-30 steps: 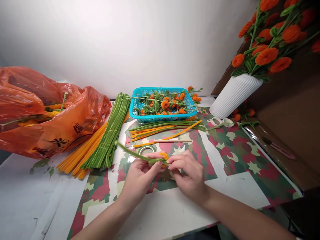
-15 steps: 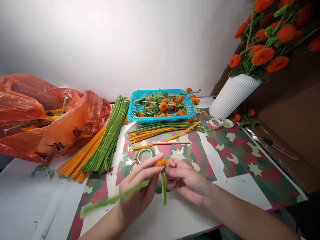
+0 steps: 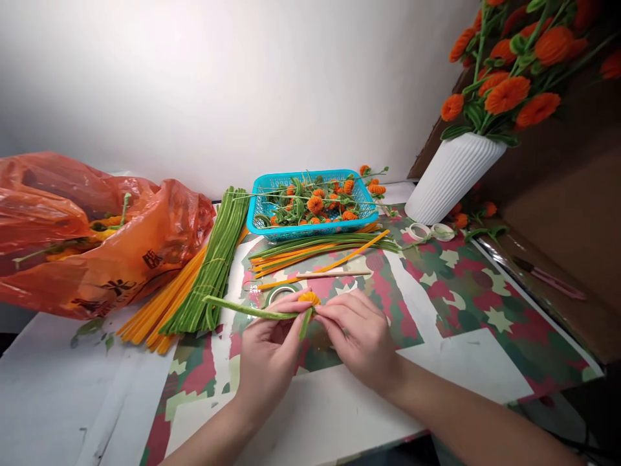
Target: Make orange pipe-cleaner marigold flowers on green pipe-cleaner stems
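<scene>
A small yellow-orange flower (image 3: 309,298) of fuzzy stems is between my two hands at the middle of the view. My left hand (image 3: 274,336) is closed round its base and on a green fuzzy stem (image 3: 242,309), whose long end sticks out to the left. A shorter green end points down between the hands. My right hand (image 3: 361,333) pinches at the flower's base from the right; what lies between its fingertips is too small to make out. A roll of tape (image 3: 283,293) lies just behind my left fingers, partly hidden by them.
Behind are a blue basket (image 3: 313,234) of orange flowers and loose green and orange stems (image 3: 320,244). On the left lie a green bundle (image 3: 211,272) and an orange plastic bag (image 3: 97,259). A white vase (image 3: 453,178), tape rolls (image 3: 442,232) and a pink cutter (image 3: 553,281) are at right.
The long green stem has swung up from pointing down-left to lying nearly level above my left hand. Both hands have turned slightly round the flower, and the short green end has shifted left.
</scene>
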Available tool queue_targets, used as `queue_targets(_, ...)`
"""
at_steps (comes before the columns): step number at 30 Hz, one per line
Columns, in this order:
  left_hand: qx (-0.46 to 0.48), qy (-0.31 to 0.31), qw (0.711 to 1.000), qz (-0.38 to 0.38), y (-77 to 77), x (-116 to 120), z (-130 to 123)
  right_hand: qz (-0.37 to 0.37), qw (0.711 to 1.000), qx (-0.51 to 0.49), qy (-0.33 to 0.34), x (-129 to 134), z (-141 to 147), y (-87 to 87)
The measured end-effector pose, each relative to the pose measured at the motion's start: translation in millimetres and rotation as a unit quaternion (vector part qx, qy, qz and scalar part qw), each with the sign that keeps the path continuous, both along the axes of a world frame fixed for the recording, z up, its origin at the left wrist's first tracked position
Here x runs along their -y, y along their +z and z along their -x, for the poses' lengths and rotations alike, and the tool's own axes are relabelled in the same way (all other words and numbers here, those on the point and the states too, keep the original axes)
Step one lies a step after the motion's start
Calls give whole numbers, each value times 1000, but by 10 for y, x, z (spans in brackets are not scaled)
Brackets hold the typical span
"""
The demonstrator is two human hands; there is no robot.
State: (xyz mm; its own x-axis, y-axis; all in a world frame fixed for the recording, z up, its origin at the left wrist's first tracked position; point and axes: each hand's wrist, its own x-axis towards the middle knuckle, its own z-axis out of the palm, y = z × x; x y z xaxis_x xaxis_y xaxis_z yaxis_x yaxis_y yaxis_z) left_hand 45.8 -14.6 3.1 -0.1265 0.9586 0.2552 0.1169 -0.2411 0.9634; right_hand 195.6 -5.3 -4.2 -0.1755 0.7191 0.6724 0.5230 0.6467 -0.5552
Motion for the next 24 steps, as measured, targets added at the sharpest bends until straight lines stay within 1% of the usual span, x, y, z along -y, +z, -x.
queue_targets(2,-26,6,999,-43,-36,11,2,-5,1000,-19,-3,16,33,-10)
queue_targets(3,-43,4,997,-72,-51,14,3,5,999,-42,-6,30,53,-8)
queue_targets(4,-61,-1,993,-105,-63,15,4,30,997,-74,-8,47,73,-1)
queue_targets(5,-82,-5,987,-141,-69,15,7,73,991,-114,-9,64,91,12)
queue_targets(6,-106,-8,978,-178,-68,15,12,135,977,-162,-4,79,104,29)
queue_targets(7,-132,-9,968,-212,-62,16,18,214,952,-217,12,91,112,49)
queue_targets(8,-159,-10,958,-238,-52,19,28,304,911,-275,38,98,114,71)
queue_targets(9,-186,-10,948,-257,-40,25,39,396,853,-333,72,100,109,92)
queue_targets(10,-210,-11,939,-271,-29,34,53,482,780,-383,109,97,101,113)
queue_targets(11,-231,-13,931,-282,-20,44,67,555,701,-424,143,91,90,130)
queue_targets(12,-245,-18,924,-292,-16,53,82,611,627,-452,169,82,79,144)
queue_targets(13,-254,-22,919,-300,-15,58,95,650,565,-473,185,72,70,155)
queue_targets(14,-255,-25,918,-304,-17,57,106,673,521,-488,194,63,63,161)
queue_targets(15,-247,-27,921,-301,-21,50,114,685,494,-497,198,54,58,163)
queue_targets(16,-228,-29,929,-290,-25,37,117,690,483,-501,201,47,53,162)
queue_targets(17,-199,-33,942,-268,-28,17,117,689,486,-498,202,40,48,159)
queue_targets(18,-164,-39,958,-234,-27,-5,112,686,502,-487,201,32,39,155)
queue_targets(19,-125,-47,973,-189,-24,-27,105,680,531,-465,197,24,26,151)
queue_targets(20,-84,-58,986,-135,-18,-47,96,667,574,-436,189,14,8,148)
queue_targets(21,-42,-72,994,-75,-9,-63,85,644,628,-401,176,3,-14,149)
queue_targets(22,-1,-87,996,-15,1,-73,75,608,688,-364,156,-8,-39,153)
queue_targets(24,81,-127,985,87,24,-78,58,505,802,-298,112,-28,-87,175)
